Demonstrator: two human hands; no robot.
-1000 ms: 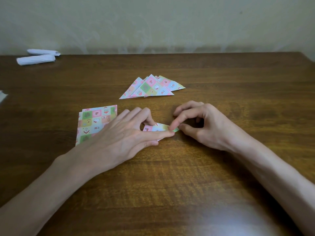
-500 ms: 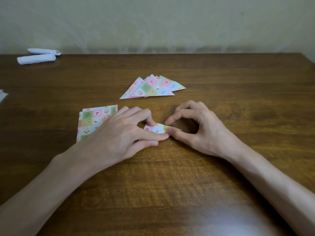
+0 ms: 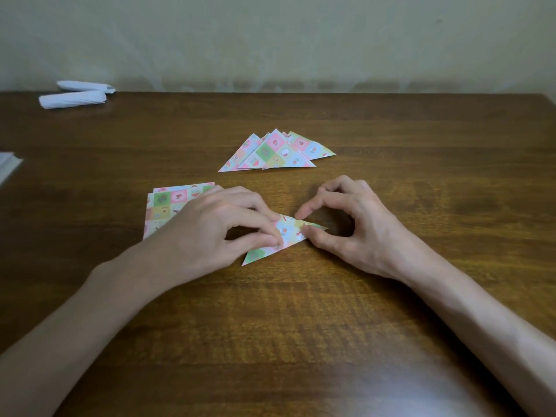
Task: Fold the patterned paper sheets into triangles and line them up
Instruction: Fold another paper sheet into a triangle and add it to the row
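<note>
A freshly folded patterned triangle (image 3: 289, 233) lies flat on the wooden table (image 3: 301, 332) between my hands. My left hand (image 3: 210, 236) presses its left half down with the index fingertip and thumb. My right hand (image 3: 361, 233) has curled fingers; its thumb and index tip pinch the triangle's right corner. A stack of unfolded patterned sheets (image 3: 168, 203) lies to the left, partly hidden under my left hand. Behind the hands, several folded triangles (image 3: 279, 152) overlap in a loose fan.
Two white paper rolls (image 3: 72, 99) lie at the table's far left by the wall. A white object (image 3: 7, 167) pokes in at the left edge. Bare wood stretches in front of my arms and to the right.
My left hand has drawn back to the left, uncovering more of the triangle, including its lower left tip. My right thumb has slid onto the right corner.
</note>
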